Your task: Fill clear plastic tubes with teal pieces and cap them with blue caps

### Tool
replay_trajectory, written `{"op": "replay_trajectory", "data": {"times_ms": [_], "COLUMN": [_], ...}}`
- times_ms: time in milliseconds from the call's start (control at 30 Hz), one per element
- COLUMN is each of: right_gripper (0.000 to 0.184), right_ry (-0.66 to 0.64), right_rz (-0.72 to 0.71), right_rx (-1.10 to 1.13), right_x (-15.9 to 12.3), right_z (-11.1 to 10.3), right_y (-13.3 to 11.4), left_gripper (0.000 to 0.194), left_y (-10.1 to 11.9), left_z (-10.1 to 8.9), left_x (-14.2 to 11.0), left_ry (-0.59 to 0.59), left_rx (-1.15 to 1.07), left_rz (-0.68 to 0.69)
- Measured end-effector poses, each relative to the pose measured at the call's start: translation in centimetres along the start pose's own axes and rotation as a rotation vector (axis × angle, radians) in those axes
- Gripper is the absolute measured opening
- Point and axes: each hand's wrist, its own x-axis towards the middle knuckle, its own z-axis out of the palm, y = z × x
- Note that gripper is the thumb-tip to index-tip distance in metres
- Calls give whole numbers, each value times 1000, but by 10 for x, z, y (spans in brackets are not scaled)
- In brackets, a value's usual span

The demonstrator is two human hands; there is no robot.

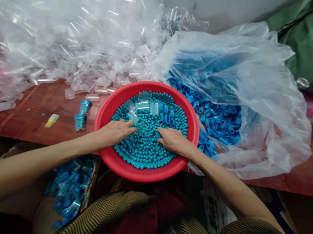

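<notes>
A red basin [103, 111] full of small turquoise beads [149, 160] stands at the table's front edge. My left hand [117, 131] reaches in over the beads, its fingers closed around a clear plastic container [140, 127] that is hard to make out against them. Opposite it, my right hand [172, 139] is closed, with a bit of blue, seemingly a cap, at the fingertips. Several empty clear containers [142, 105] lie on the beads toward the back. Beside them sit several blue caps [167, 115].
Clear containers [92, 69] are heaped along the back left. Blue caps [219, 122] spill from a plastic bag [278, 114] at right. Two filled containers [79, 121] with blue caps stand left of the basin. Below the table, a cardboard box [90, 186] holds filled blue containers [70, 186].
</notes>
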Motion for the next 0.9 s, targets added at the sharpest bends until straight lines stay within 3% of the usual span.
{"op": "replay_trajectory", "data": {"times_ms": [300, 500, 600, 767, 900], "right_gripper": [25, 21, 20, 19, 16], "right_ry": [30, 14, 10, 40, 162], "right_rz": [-14, 46, 62, 80, 83], "right_rx": [1, 47, 110, 189, 484], "right_x": [1, 6, 8, 9, 14], "right_z": [0, 7, 7, -4, -4], "right_y": [3, 6, 7, 15, 28], "left_gripper": [21, 29, 24, 29, 36], "left_y": [2, 26, 34, 32, 28], "left_z": [0, 11, 17, 19, 11], "left_x": [18, 62, 79, 76, 65], "left_ry": [-200, -210, -204, -151, -91], "left_rx": [-98, -722, -906, -1212, -1435], "left_rz": [1, -207, -235, -216, -225]}}
